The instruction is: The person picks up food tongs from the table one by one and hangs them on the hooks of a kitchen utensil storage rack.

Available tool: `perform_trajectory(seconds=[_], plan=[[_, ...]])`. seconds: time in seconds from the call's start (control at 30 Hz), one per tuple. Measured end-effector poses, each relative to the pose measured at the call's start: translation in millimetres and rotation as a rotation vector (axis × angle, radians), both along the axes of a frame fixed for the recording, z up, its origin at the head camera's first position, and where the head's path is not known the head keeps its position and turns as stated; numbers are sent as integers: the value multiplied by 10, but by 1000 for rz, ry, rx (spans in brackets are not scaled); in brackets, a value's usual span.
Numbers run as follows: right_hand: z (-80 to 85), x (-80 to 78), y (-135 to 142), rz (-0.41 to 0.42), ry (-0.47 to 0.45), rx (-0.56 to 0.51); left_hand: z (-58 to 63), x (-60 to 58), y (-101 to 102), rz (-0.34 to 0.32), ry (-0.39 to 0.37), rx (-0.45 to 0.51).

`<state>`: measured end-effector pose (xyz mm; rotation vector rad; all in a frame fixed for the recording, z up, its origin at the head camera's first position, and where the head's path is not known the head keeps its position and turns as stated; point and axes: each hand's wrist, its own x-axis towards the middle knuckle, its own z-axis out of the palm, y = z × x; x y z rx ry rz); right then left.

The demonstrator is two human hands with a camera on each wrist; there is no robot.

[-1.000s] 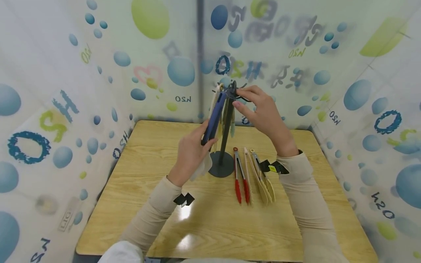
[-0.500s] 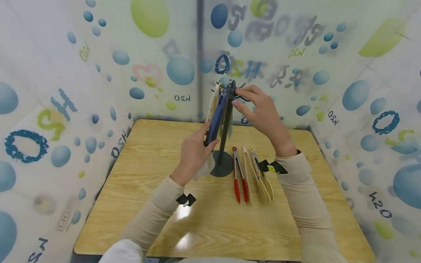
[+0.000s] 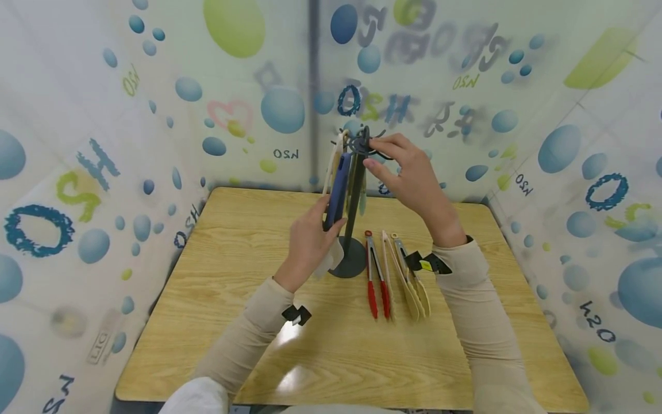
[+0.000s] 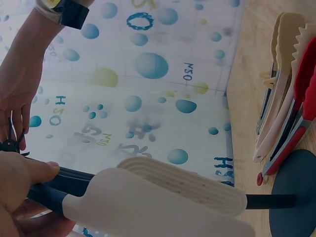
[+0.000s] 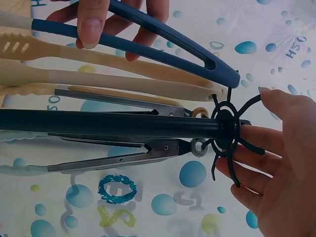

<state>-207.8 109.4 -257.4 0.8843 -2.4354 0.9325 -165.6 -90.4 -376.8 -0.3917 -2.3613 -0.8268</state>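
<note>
My left hand [image 3: 310,238] pinches a pair of blue-handled tongs [image 3: 337,192] by the handles; their pale, broad ends [image 4: 148,207] point down in the left wrist view. In the right wrist view, the joined blue top of the tongs overlaps one hook of a dark utensil stand [image 5: 108,123]. My right hand [image 3: 414,175] holds the stand's hook ring [image 5: 226,126], thumb at one hook tip and fingers behind the others. Hanging beside the pole are cream tongs [image 5: 123,81] and metal-armed tongs with pale green tips [image 5: 123,160].
On the wooden table [image 3: 233,345], right of the stand's round base [image 3: 347,259], lie red-tipped tongs [image 3: 378,276], slim pale pink tongs [image 3: 388,276] and cream-tipped tongs [image 3: 414,287]. Patterned curtains [image 3: 248,126] surround the table on several sides.
My left hand has shifted slightly right, and the top of the blue tongs has come down a little at the hooks. The right hand stays nearly still on the hook ring.
</note>
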Motion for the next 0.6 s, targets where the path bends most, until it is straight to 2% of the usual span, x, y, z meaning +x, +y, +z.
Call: perform_trajectory(seconds=[0.37,0.6], plan=[[15,20,-11,-3,3,2,-21,-64,63,-7,26,27],[8,24,-9,-2,6,-5,-23,-88,84,-24,-2,40]])
